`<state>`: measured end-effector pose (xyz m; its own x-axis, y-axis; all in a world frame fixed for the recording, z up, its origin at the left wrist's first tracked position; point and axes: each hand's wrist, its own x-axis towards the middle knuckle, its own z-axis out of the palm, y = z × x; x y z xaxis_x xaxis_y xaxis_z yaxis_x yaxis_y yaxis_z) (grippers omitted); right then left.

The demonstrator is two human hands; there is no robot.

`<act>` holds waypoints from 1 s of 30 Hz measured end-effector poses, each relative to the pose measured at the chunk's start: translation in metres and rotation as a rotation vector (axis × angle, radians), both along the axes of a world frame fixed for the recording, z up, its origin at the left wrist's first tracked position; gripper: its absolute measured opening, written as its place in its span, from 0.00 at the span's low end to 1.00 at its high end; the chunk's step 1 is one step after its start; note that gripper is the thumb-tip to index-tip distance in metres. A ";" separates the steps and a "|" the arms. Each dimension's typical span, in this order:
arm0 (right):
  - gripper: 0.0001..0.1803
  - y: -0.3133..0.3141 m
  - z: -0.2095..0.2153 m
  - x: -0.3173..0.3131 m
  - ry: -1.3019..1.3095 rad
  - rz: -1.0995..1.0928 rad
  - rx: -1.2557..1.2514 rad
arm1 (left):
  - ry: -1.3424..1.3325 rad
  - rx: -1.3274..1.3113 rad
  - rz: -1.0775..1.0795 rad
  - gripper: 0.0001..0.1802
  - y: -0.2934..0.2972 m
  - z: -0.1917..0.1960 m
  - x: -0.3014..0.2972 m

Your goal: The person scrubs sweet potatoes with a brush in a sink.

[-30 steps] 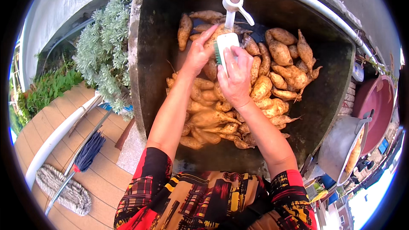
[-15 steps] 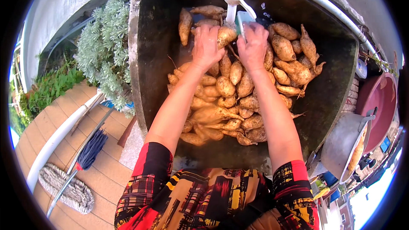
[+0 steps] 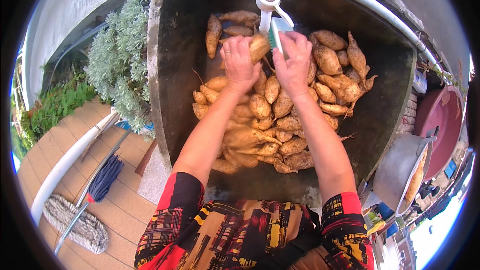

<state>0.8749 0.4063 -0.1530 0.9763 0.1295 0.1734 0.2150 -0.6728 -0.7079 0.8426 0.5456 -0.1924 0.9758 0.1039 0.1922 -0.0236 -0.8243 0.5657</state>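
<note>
Below a white tap (image 3: 269, 0), my left hand (image 3: 240, 64) is closed around a tan sweet potato (image 3: 259, 48). Just right of it, my right hand (image 3: 293, 65) grips a scrub brush (image 3: 278, 32) with a pale back and green bristles, which face the sweet potato. A narrow gap shows between the bristles and its skin. Beneath my forearms lies a heap of sweet potatoes (image 3: 293, 146), some smeared with soil; those at lower left sit in murky water. More sweet potatoes (image 3: 328, 61) are piled to the right, and several lie behind my left hand.
A dark stone sink (image 3: 382, 87) surrounds the heap. Beyond its right wall are a metal pot (image 3: 397, 172) with a sweet potato in it and a reddish basin (image 3: 440, 132). Left of the sink are a silvery bush (image 3: 120, 55), a mop (image 3: 75, 222) and a blue brush head (image 3: 106, 177).
The brush has turned so its green bristles now show beside the sweet potato. My left hand has shifted slightly down and left, and the whole view has moved a little.
</note>
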 end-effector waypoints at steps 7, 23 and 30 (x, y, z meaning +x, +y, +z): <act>0.20 0.013 -0.032 0.011 -0.123 0.041 -0.046 | -0.075 0.000 -0.041 0.42 0.020 -0.016 0.011; 0.17 0.007 -0.025 0.016 0.119 -0.080 0.023 | -0.107 0.184 -0.118 0.38 0.019 -0.008 0.011; 0.15 -0.007 -0.015 0.024 0.157 -0.037 -0.086 | -0.261 0.217 -0.157 0.22 0.005 -0.018 -0.008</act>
